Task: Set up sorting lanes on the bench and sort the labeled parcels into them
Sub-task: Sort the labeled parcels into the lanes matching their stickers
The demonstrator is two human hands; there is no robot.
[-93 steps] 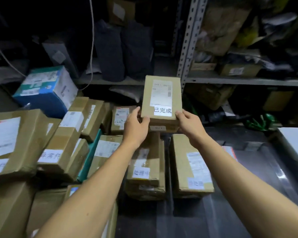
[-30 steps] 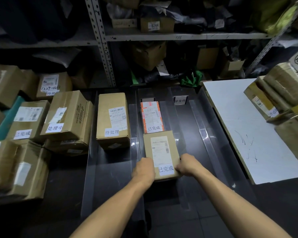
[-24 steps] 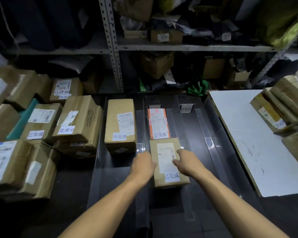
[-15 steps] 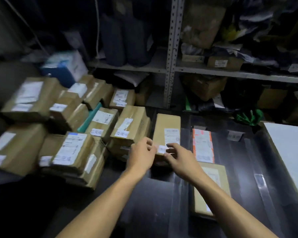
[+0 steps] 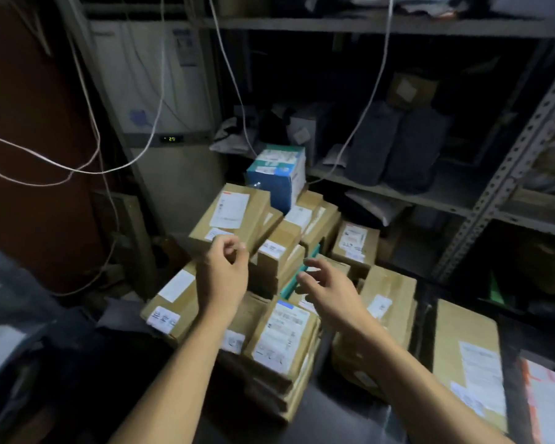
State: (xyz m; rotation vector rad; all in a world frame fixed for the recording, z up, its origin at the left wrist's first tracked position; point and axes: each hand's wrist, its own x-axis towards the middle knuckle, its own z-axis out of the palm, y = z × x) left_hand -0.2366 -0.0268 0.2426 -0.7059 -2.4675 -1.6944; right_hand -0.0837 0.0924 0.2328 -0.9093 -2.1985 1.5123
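1. Having left the last parcel in its lane, now swinging away leftward from the lanes to the unsorted pile [image 5: 269,283], both hands travelling empty with the view.
2. Stacking up on the left of the bench: brown labeled parcels leaning on one another, a large tilted box [image 5: 229,216] at the upper left, a narrow box [image 5: 277,251] just beside it, a blue-and-white carton [image 5: 277,176] perched at the back.
3. Lying at the right edge: a long parcel [image 5: 468,357] already in a lane, and an orange-trimmed one [image 5: 548,395] beyond it, partly cut off.
4. Reaching with the left hand [image 5: 223,277], fingers loosely curled and gripping nothing, hovering in front of the large tilted box; contact not clear.
5. Stretching the right hand [image 5: 329,291] forward, fingers spread and relaxed, empty, over a teal edge [image 5: 297,277] between the boxes.
6. Judging the step: picking the next parcel for sorting.
7. Needing next: closing both hands on one box's sides, lifting without toppling its leaning neighbours, then reading its small white tag, too blurred here to make out.
8. Hanging behind: pale cables [image 5: 77,165] and grey shelving [image 5: 510,187].
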